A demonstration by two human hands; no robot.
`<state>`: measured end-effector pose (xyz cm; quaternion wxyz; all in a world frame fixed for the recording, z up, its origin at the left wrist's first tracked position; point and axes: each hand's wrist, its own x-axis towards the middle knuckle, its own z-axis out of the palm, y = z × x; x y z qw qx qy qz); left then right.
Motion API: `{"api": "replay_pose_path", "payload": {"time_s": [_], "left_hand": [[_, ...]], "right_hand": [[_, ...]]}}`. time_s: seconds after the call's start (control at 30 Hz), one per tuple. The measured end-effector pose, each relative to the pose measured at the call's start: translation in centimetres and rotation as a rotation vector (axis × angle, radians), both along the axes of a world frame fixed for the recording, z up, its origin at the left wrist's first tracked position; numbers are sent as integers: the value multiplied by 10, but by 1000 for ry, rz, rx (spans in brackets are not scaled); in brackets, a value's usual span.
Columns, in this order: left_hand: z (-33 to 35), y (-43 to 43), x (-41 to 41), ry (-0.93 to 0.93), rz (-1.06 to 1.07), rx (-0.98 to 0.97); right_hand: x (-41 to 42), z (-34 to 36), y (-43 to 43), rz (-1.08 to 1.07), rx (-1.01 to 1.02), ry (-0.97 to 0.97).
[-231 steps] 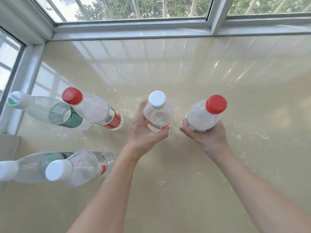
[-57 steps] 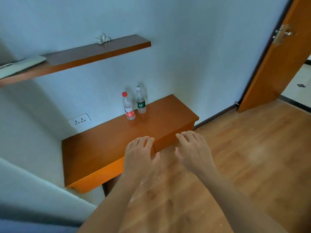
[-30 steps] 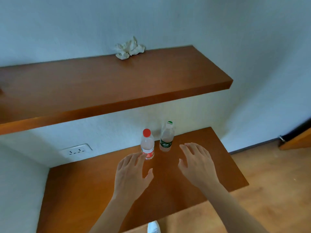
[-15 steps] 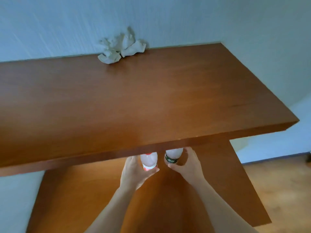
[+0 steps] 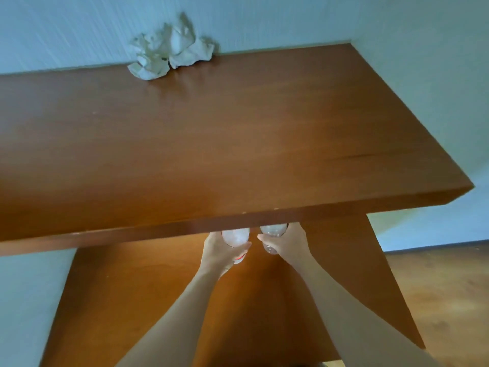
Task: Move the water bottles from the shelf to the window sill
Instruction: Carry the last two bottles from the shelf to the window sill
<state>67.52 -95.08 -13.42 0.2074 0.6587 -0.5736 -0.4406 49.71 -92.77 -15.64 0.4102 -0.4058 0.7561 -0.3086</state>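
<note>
Two clear water bottles stand on the lower wooden shelf [image 5: 164, 300], their tops hidden behind the front edge of the upper shelf [image 5: 238, 144]. My left hand [image 5: 221, 251] grips the red-labelled bottle [image 5: 236, 237] around its body. My right hand [image 5: 287, 245] grips the other bottle [image 5: 272, 231] beside it. I cannot tell whether the bottles are lifted off the shelf.
A crumpled white paper wad [image 5: 169, 53] lies at the back of the upper shelf against the pale wall. The upper shelf overhangs my hands. Wooden floor [image 5: 436, 295] shows at the right.
Both hands reached in from open above the lower shelf and closed around the two bottles. My view dropped closer, so the upper shelf now covers the bottle tops.
</note>
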Motion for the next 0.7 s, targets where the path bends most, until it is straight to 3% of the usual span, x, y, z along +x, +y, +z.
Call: {"api": "replay_pose_path", "payload": {"time_s": [0.43,0.7], "left_hand": [[50,48,6,226,47,-252],[81,75,39,313,156,-333]], "right_hand": [[13,77,44,-8,-322,14],[48,90,50,175,-406,-60]]}}
